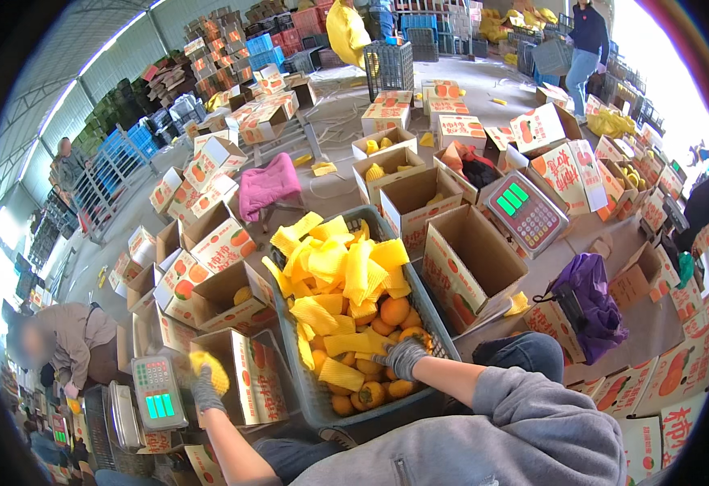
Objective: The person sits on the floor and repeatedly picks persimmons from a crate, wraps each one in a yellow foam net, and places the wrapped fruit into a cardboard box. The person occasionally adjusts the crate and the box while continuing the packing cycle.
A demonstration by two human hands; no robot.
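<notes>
My left hand (208, 389), in a grey knit glove, holds a round fruit in a yellow foam net sleeve (216, 369) above an open carton (216, 346). My right hand (408, 359), gloved alike, is down in a grey-blue plastic crate (306, 398) between my knees. Its fingers reach among orange persimmons (371, 393) and loose yellow foam sleeves (343, 261), close to one sleeve (348, 344); whether they grip it is unclear. Another persimmon (416, 338) lies just beyond that hand. The sleeves heap over the crate's far half.
A digital scale (159, 392) stands left of the carton; another scale (524, 212) is at the right. Printed cartons (470, 261) crowd both sides. Beyond the crate is a pink padded stool (267, 185). A purple bag (591, 310) lies right. A co-worker (81, 340) bends at the left.
</notes>
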